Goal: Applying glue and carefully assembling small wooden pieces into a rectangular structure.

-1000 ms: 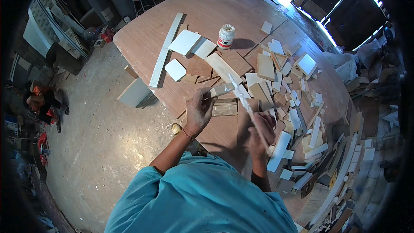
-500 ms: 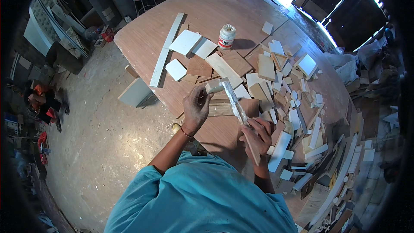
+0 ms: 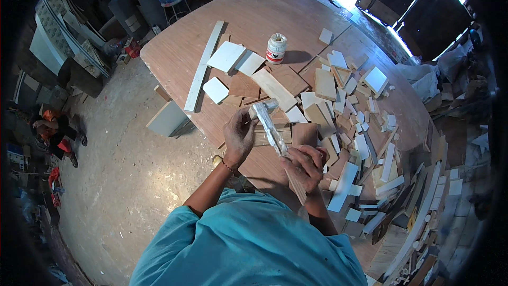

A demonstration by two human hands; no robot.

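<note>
At centre frame I have my right hand (image 3: pixel 306 168) closed around the lower end of a long pale glue-smeared wooden strip (image 3: pixel 271 126), my left hand (image 3: pixel 239 135) pinching its upper end above the round brown plywood table (image 3: pixel 254 18).

Wooden table (image 3: pixel 264 16), scattered wood offcuts (image 3: pixel 349 122), glue jar (image 3: pixel 275 48)

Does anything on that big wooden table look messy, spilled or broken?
Nothing looks spilled or broken. The odd part is the clutter: a loose heap of wood offcuts sprawls across the table to the person's right at all angles. The white jar stands upright. Both hands, left hand and right hand, hold a pale strip.
</note>
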